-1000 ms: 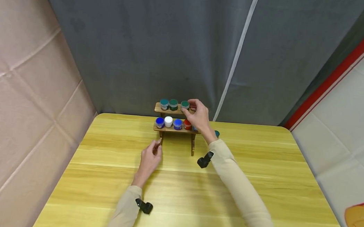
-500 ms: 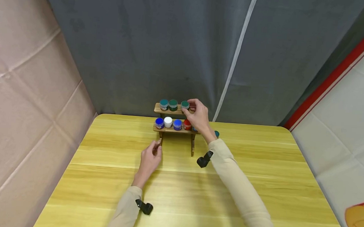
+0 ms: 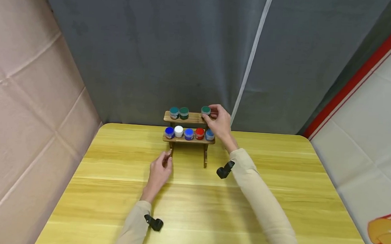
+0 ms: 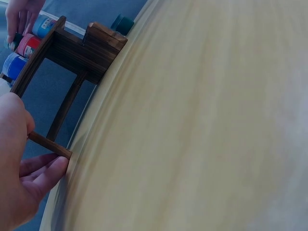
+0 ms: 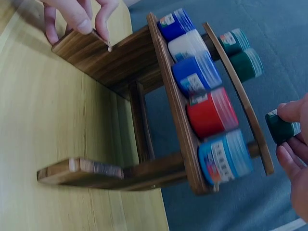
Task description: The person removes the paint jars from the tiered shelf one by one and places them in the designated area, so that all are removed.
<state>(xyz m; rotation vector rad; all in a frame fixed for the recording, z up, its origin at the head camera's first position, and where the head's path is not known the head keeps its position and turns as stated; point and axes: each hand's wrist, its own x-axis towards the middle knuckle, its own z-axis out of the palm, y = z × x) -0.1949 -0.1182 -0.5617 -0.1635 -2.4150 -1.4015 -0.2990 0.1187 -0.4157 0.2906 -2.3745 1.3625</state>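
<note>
My right hand point(image 3: 220, 122) holds a dark green paint jar point(image 5: 280, 126) between thumb and fingers, apart from the upper shelf in the right wrist view. Two jars, one teal point(image 3: 174, 113) and one green point(image 3: 184, 113), stand at that shelf's left end. On the lower shelf of the wooden rack point(image 3: 188, 139) sit a dark blue jar point(image 5: 174, 24), a white one point(image 5: 188, 44), a blue one point(image 5: 196, 74), a red one point(image 5: 211, 113) and a light blue one point(image 5: 225, 156). Low down, my left hand point(image 3: 160, 173) pinches the rack's left foot point(image 4: 50, 143).
Another green-lidded jar point(image 4: 122, 24) stands beyond the rack's right side; my right arm hides it in the head view. The rack stands near the back edge of the wooden table point(image 3: 190, 207). A grey curtain point(image 3: 152, 52) hangs behind it.
My right hand has shifted right and slightly up with the green jar, away from the other two upper jars. The light blue jar now shows fully. My left hand stays on the rack's foot.
</note>
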